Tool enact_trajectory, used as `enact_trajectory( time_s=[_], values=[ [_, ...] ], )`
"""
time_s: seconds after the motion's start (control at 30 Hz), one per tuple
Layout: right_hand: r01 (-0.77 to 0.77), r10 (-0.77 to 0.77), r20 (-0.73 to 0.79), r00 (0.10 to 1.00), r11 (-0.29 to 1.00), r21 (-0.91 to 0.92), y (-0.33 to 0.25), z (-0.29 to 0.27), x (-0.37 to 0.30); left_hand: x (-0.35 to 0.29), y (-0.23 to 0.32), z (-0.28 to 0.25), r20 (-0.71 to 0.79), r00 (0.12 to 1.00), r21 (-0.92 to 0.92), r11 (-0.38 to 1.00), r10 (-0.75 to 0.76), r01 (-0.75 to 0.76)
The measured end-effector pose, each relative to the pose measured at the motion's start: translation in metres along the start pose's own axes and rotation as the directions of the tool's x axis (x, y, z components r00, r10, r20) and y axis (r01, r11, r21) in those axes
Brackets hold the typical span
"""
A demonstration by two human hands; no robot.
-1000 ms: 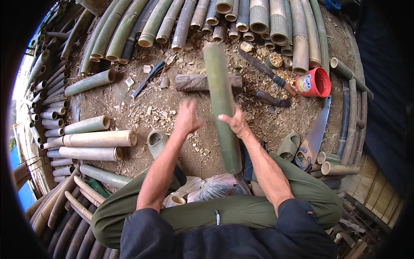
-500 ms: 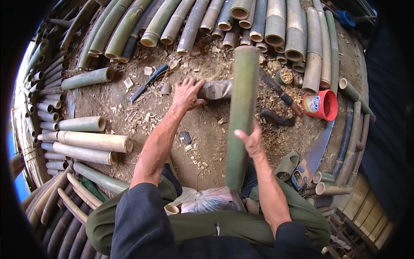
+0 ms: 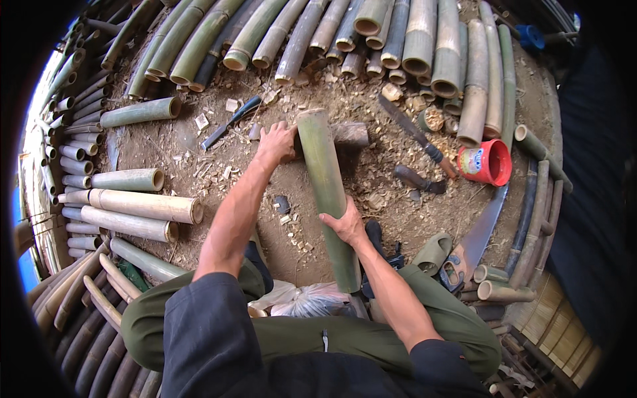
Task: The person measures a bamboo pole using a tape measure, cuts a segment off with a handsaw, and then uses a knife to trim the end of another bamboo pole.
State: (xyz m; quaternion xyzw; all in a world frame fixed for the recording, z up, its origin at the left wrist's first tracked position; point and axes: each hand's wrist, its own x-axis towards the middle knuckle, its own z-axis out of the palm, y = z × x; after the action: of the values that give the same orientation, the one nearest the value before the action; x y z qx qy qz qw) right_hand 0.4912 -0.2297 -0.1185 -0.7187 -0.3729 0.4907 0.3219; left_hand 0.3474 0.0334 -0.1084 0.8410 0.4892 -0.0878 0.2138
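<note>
A green bamboo tube [image 3: 325,169] slants across the middle, its far end over a low wooden block [image 3: 352,133] and its near end above my lap. My right hand [image 3: 346,224] grips the tube around its lower half, thumb across the top. Beside the tube's far end is my left hand [image 3: 277,143], its fingers loosely bent and not wrapped around the tube. It lies at the left end of the block, which the tube and hand partly hide. A chisel-like tool [image 3: 231,123] with a dark handle lies on the ground just past the left hand.
A machete [image 3: 418,136], a curved dark-handled tool [image 3: 419,179], a red bucket [image 3: 484,162] and a handsaw [image 3: 474,242] lie to the right. Bamboo lengths [image 3: 328,30] line the far side and more tubes [image 3: 146,205] lie left. Wood chips [image 3: 298,242] litter the dirt. A plastic bag [image 3: 308,300] sits before my lap.
The bamboo tube has come down and left, from standing up in front of the block to slanting over it. My right hand moved left with it; my left hand shifted slightly left.
</note>
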Motion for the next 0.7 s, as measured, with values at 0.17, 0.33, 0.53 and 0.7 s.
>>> enact_trajectory(
  time_s=[0.17, 0.33, 0.53, 0.7],
  values=[
    [-0.057, 0.073, 0.067, 0.995, 0.976, -0.212, 0.009, -0.042, 0.015, -0.034, 0.065, 0.016, -0.191, 0.85, -0.726, 0.653, -0.491, 0.215],
    [0.165, -0.097, 0.135, 0.986, 0.641, -0.749, -0.136, -0.163, 0.026, -0.082, 0.036, 0.076, 0.244, 0.887, -0.87, 0.315, -0.391, 0.378],
    [-0.08, -0.273, -0.158, 0.949, 0.276, -0.958, -0.319, -0.31, -0.043, -0.086, 0.058, 0.076, 0.315, 0.92, -0.93, 0.12, -0.236, 0.349],
    [0.036, -0.342, -0.078, 0.936, 0.315, -0.948, -0.323, -0.319, -0.027, -0.055, 0.062, 0.078, 0.199, 0.972, -0.978, 0.03, -0.121, 0.204]
  ],
)
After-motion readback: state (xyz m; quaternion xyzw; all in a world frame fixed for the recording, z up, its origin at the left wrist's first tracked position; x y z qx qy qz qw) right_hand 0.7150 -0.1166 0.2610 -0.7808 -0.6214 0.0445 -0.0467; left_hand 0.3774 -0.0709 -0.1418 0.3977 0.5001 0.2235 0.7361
